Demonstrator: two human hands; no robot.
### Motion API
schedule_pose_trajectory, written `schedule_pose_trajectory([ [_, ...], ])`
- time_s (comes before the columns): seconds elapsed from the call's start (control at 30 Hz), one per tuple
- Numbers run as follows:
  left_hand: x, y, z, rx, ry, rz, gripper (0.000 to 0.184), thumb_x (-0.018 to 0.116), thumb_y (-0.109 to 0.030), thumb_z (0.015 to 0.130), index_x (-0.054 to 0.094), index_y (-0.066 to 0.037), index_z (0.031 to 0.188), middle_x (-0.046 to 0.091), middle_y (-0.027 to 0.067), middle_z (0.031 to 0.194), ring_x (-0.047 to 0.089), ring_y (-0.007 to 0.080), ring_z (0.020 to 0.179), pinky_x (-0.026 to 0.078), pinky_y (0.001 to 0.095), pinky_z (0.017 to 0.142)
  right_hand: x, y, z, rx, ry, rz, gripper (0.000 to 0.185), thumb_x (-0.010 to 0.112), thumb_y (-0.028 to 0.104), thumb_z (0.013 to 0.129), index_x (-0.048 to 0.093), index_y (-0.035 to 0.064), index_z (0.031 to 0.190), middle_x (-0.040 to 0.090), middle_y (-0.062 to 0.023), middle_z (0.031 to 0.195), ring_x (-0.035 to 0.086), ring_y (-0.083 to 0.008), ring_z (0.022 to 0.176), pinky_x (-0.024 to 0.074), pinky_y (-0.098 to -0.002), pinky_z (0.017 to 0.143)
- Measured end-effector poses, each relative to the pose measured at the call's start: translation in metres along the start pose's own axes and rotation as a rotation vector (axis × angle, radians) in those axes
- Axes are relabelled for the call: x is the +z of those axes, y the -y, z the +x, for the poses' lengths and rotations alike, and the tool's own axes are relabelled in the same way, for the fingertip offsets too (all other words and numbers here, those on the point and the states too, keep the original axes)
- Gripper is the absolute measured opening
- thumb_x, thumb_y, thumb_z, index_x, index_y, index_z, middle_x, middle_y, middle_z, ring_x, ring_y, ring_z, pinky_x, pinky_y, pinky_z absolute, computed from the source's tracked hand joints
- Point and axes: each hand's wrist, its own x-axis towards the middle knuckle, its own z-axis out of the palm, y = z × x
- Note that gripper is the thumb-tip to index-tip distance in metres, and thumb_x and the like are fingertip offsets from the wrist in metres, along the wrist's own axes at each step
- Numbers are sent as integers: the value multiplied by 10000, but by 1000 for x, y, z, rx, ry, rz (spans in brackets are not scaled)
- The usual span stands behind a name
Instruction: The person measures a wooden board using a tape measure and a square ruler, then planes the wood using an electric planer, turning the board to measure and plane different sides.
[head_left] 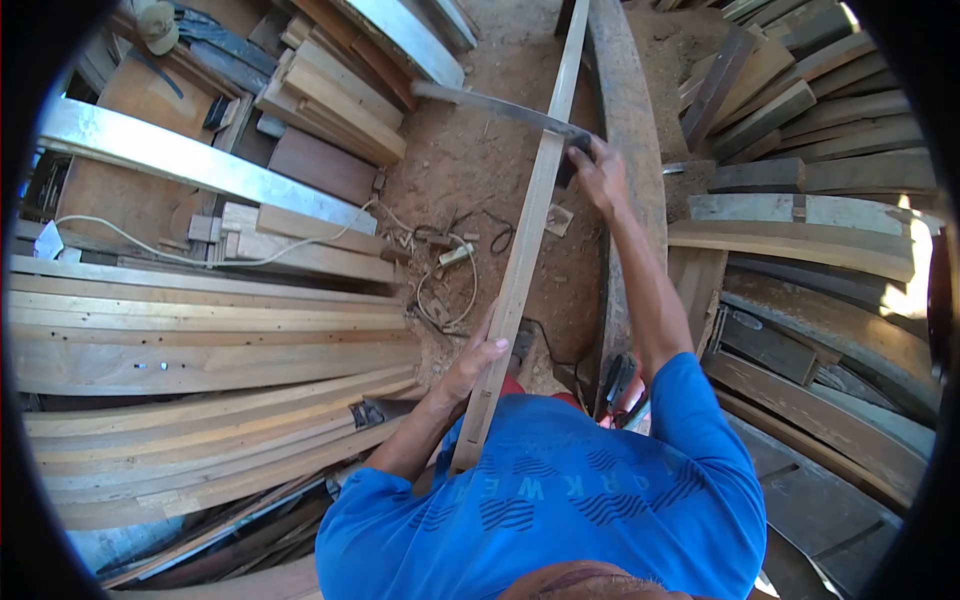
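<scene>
A long, narrow wooden batten (pixel 528 230) runs from against my blue shirt up past the top of the view. My left hand (pixel 477 358) grips its lower part, with the thumb laid over the top face. In my right hand (pixel 600 175) is the dark handle of a handsaw (pixel 495 106). The saw's blade lies across the batten and points to the left. Where exactly the teeth meet the wood is too small to tell. Several small dark marks show on the batten's near end.
A thick wooden beam (pixel 635 130) stands right of the batten. Stacked boards (pixel 230 350) fill the left side, and more timber (pixel 810 250) is piled at right. A pale cable (pixel 300 243) with a white socket block (pixel 456 254) lies on the dusty floor (pixel 440 160).
</scene>
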Motion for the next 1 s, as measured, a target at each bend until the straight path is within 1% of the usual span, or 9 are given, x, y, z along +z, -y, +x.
schedule_pose_trajectory([
  [0.1,-5,2,-6,-29,-61,-43,775,576,-424,921,317,-18,1528,490,144,1392,475,246,1268,369,362,1048,-1,-41,-34,483,-207,233,209,634,180,987,686,33,1126,707,-105,947,704,-196,874,569,-366,756],
  [0.17,-20,17,-5,-55,-92,-122,607,586,-444,938,546,-8,1358,697,131,1065,689,222,916,560,338,777,5,-99,-75,724,-417,604,200,607,184,1014,630,33,1143,681,-67,936,699,-210,857,588,-403,732],
  [0.3,-27,20,-6,-100,-114,-109,600,586,-454,936,579,13,1313,705,154,1059,697,236,928,568,365,803,-1,-198,-170,1053,-670,868,166,613,125,1003,578,17,1123,658,-117,950,680,-262,839,597,-498,830],
  [0.53,-35,18,-6,-171,-127,-137,651,599,-487,913,570,27,1312,697,174,1059,696,251,926,574,381,793,-7,-251,-240,1430,-864,644,169,608,81,932,597,-64,1017,635,-155,827,686,-266,725,602,-428,609],
  [0.63,-36,19,-6,-197,-113,-149,669,609,-502,898,566,19,1316,692,176,1058,695,254,921,577,387,786,-20,-231,-237,1500,-695,458,159,591,74,921,616,-73,976,649,-145,808,682,-242,673,570,-383,530],
  [0.77,-33,13,-5,-185,-102,-122,701,622,-524,876,557,9,1327,687,176,1053,695,258,914,578,397,784,-20,-229,-249,1370,-363,433,213,550,88,976,604,-60,1119,661,-142,804,656,-224,567,506,-310,426],
  [0.83,-35,16,-2,-173,-93,-155,619,616,-522,901,588,-18,1258,689,141,997,681,221,825,564,367,718,-14,-185,-257,1122,-324,675,194,544,95,986,631,-39,1096,678,-129,824,647,-187,567,473,-300,415],
  [0.9,-32,13,-3,-157,-93,-166,584,608,-515,915,600,-26,1233,694,131,969,683,219,787,565,362,694,-14,-117,-248,1071,-119,582,189,554,107,994,635,-20,1108,696,-130,867,658,-170,599,496,-295,454],
  [1.0,-25,-12,-5,-106,-40,-192,615,590,-508,916,577,-11,1278,699,156,1002,704,271,839,588,405,731,11,-87,-266,622,222,244,321,599,129,985,578,-54,1249,711,-149,991,707,-214,743,568,-322,636],
])
